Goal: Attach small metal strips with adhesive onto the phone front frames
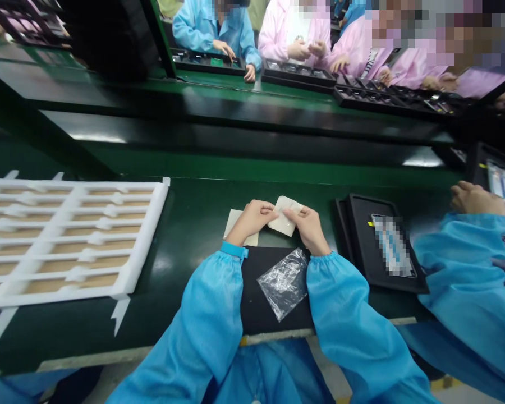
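My left hand [252, 220] and my right hand [308, 227] meet over the green bench, both pinching a small cream-coloured cloth pad [283, 220] between their fingertips. The left hand grips its left edge, the right hand its right edge. Under the left hand lies a second pale sheet [232, 222], flat on the bench. A crumpled clear plastic bag [284, 282] rests on a black mat [258, 292] between my blue sleeves, near the bench's front edge.
A white foam tray [73, 238] with long empty slots fills the left. To the right stands a black tray holding a phone [389, 244], with a co-worker's hand [475, 199] and blue sleeve beyond. Across the conveyor [235, 118], several people work at black trays.
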A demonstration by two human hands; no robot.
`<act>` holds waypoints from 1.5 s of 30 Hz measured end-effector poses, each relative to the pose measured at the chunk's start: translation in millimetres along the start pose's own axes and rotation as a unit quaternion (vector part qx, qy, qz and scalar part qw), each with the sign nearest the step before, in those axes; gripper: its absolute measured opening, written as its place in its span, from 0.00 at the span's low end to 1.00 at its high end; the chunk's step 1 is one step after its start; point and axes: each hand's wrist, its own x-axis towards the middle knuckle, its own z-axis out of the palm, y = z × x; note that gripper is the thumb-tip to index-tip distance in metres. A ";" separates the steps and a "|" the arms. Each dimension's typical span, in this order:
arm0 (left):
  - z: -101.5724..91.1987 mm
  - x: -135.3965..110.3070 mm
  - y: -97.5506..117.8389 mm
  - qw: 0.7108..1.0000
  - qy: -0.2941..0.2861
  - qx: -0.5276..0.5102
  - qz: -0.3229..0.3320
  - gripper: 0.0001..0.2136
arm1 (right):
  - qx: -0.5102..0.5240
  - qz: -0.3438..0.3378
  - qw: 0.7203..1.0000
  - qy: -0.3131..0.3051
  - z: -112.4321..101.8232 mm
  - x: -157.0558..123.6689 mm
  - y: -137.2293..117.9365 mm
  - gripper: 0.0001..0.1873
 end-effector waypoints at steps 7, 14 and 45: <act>-12.5 -0.6 0.2 1.000 0.009 -0.002 -0.024 0.09 | 0.022 0.038 0.994 -0.097 -5.3 -5.2 -16.3 0.24; -6.1 0.8 -3.2 1.000 0.022 0.006 -0.021 0.11 | 0.041 0.036 0.996 -0.076 -0.4 -3.6 -9.9 0.24; -19.1 -2.3 -0.5 0.998 0.043 0.051 -0.016 0.10 | 0.010 0.038 0.993 -0.109 -3.2 -6.9 -13.9 0.16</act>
